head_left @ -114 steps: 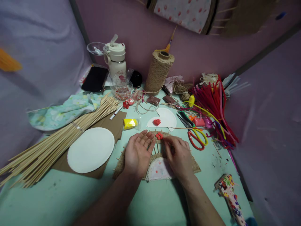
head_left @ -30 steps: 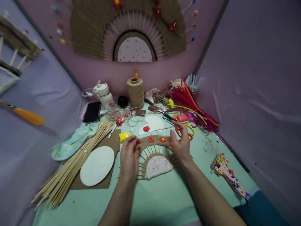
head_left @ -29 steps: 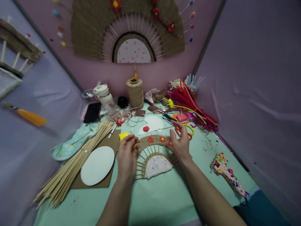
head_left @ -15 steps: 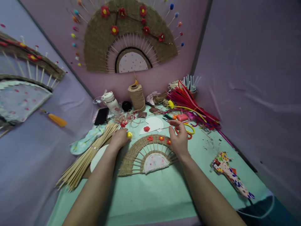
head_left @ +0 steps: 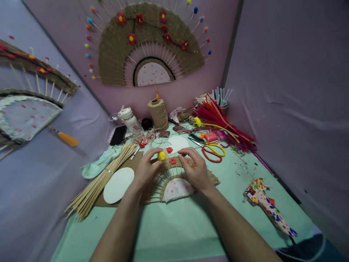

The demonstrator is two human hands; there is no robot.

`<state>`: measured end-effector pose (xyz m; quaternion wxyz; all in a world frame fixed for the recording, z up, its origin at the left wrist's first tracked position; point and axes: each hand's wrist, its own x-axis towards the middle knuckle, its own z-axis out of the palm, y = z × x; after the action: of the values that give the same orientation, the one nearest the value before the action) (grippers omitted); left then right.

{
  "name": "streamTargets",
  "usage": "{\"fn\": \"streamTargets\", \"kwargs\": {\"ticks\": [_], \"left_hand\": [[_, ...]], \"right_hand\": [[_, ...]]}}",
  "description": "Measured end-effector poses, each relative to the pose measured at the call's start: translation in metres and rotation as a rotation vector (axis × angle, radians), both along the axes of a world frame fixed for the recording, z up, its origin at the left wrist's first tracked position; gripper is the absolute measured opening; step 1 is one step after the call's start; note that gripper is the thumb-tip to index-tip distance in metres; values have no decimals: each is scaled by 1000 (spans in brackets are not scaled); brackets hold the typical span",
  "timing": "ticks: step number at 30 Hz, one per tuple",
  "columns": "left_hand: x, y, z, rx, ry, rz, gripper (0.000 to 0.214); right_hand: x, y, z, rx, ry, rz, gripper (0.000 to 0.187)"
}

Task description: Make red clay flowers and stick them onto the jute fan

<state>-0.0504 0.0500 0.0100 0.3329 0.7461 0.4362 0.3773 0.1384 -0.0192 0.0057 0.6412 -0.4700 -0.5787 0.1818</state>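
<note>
My left hand (head_left: pixel 148 169) is closed in a pinch on a small lump of yellow clay (head_left: pixel 161 156) in what looks like clear wrap. Facing it, my right hand (head_left: pixel 195 169) pinches a thin stick, now barely visible at the fingertips. Both hands hover over a half-round woven twine fan (head_left: pixel 212 177) that lies on the table and is partly hidden by them. Red flowers (head_left: pixel 172 161) run along the fan's band, and a spotted white half-circle (head_left: pixel 178 190) fills its centre. Just beyond the fan, a red flower (head_left: pixel 169 150) rests on a white card (head_left: pixel 180 142).
Scissors (head_left: pixel 212 154) lie right of the fan, a flower-patterned glue gun (head_left: pixel 268 205) farther right. Left are bundled sticks (head_left: pixel 100 182) and a white oval (head_left: pixel 119 185) on brown board. A twine spool (head_left: pixel 158 114), a bottle (head_left: pixel 128 118) and red pipe cleaners (head_left: pixel 218 118) stand behind.
My left hand has moved right with the yellow clay, uncovering the white oval. My right hand has moved left toward it, uncovering the scissors. The two hands are now close together over the fan.
</note>
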Motion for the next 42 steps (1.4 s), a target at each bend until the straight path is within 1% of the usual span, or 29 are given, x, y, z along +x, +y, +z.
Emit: {"fn": "streamTargets", "kwargs": {"ticks": [2,4,7,10,12,17,19,21,24,26,28,32,35,38,42], "left_hand": [[9,-11,-9,-8,-88,22,31],[13,-16,-14,18,-109,13,31],[14,-17,-18,133,-40,-13,32],[14,-18,-21,257,37,1,32],[13,-19,-24,295,44,3,33],[10,-21,-30,281,9,-28,36],[8,-21,-30,265,3,-31,38],[7,-21,-30,249,13,-27,39],[8,-21,-30,235,34,-15,37],[9,-22,-30,230,39,-13,35],[10,-23,-29,234,46,-12,33],[10,-24,-27,259,84,-15,33],[9,-25,-25,260,121,-36,36],[8,-26,-23,254,144,-65,38],[8,-28,-22,223,147,-78,33]], "right_hand": [[-2,-1,0,-28,-6,46,9],[-3,0,-1,-126,9,87,10],[-6,2,-5,-260,41,117,13],[-8,3,-9,-319,56,121,15],[-8,4,-11,-335,44,120,13],[-9,3,-14,-314,63,130,12],[-10,2,-14,-286,50,99,10],[-10,0,-15,-224,-52,30,4],[-11,-2,-15,-95,-293,-59,12],[-11,-2,-15,-43,-415,-61,16],[-11,-1,-15,-26,-470,-36,17],[-10,0,-14,-20,-409,-15,18],[-9,2,-15,-59,-369,23,16],[-9,2,-17,-101,-369,44,18],[-9,1,-18,-136,-360,71,20]]}}
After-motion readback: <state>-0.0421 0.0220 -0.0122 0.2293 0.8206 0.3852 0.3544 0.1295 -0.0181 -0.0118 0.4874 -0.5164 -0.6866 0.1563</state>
